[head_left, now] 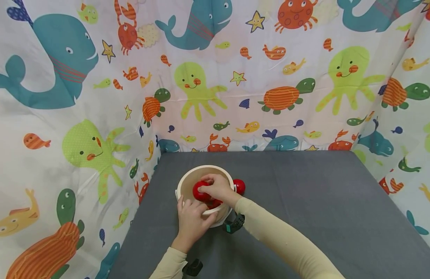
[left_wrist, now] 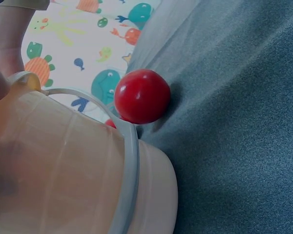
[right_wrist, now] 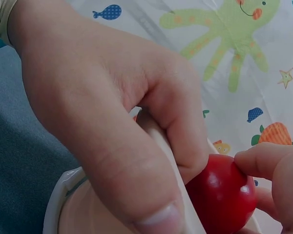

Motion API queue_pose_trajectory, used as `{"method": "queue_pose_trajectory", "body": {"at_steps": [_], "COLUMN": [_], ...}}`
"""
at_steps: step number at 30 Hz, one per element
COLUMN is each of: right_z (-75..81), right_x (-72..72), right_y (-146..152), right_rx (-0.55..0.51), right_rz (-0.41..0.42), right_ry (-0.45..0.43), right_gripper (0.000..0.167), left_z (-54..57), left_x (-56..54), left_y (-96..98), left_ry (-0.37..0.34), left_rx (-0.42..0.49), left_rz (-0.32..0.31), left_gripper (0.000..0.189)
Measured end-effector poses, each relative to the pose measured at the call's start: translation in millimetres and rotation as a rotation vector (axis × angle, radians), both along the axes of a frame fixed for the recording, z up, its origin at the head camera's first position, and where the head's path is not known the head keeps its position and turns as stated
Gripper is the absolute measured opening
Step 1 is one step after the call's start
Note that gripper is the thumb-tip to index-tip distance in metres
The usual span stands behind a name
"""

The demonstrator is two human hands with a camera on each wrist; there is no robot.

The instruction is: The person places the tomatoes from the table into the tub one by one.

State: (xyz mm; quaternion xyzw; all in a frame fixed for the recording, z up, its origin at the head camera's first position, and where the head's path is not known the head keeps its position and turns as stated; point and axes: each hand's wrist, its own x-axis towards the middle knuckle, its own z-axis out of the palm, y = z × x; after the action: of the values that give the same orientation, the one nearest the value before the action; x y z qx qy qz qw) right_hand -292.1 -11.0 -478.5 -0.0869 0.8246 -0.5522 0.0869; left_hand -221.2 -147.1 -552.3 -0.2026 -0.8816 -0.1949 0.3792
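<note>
A cream bucket (head_left: 187, 181) with a white handle (left_wrist: 131, 170) stands on the grey surface. My left hand (head_left: 193, 219) grips its near rim, thumb outside and fingers over the edge, as the right wrist view shows with the left hand (right_wrist: 112, 107) large in front. Inside the mouth of the bucket, my right hand (head_left: 218, 188) holds a glossy red ball (head_left: 200, 191) between thumb and fingers. More red shows beneath it in the bucket, partly hidden. Outside, against the right side, sits another red ball (head_left: 240, 186), also visible as the red ball (left_wrist: 142, 96) in the left wrist view.
The dark grey cloth-covered table (head_left: 305, 205) extends to the right of the bucket. A white curtain (head_left: 236, 97) printed with sea animals encloses the back and both sides. A small red patch (left_wrist: 111, 123) shows behind the handle, its kind unclear.
</note>
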Motion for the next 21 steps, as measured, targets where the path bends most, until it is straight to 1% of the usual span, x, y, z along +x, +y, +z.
{"method": "queue_pose_trajectory", "body": {"at_steps": [7, 11, 21], "right_z": [1.4, 2.4, 1.8], "right_x": [2.5, 3.3, 3.4], "right_y": [-2.2, -1.9, 1.9], "right_rx": [0.011, 0.004, -0.055], "right_rz": [-0.018, -0.025, -0.008], "right_ry": [-0.004, 0.006, 0.019], "right_gripper": [0.041, 0.039, 0.037], "left_z": [0.0, 1.0, -0.6], "left_x": [-0.4, -0.2, 0.1], "left_y": [0.4, 0.6, -0.7], "left_ry": [0.022, 0.020, 0.021], "left_rx": [-0.008, -0.005, -0.009], "left_rz": [0.007, 0.003, 0.006], "left_gripper": [0.021, 0.022, 0.023]}}
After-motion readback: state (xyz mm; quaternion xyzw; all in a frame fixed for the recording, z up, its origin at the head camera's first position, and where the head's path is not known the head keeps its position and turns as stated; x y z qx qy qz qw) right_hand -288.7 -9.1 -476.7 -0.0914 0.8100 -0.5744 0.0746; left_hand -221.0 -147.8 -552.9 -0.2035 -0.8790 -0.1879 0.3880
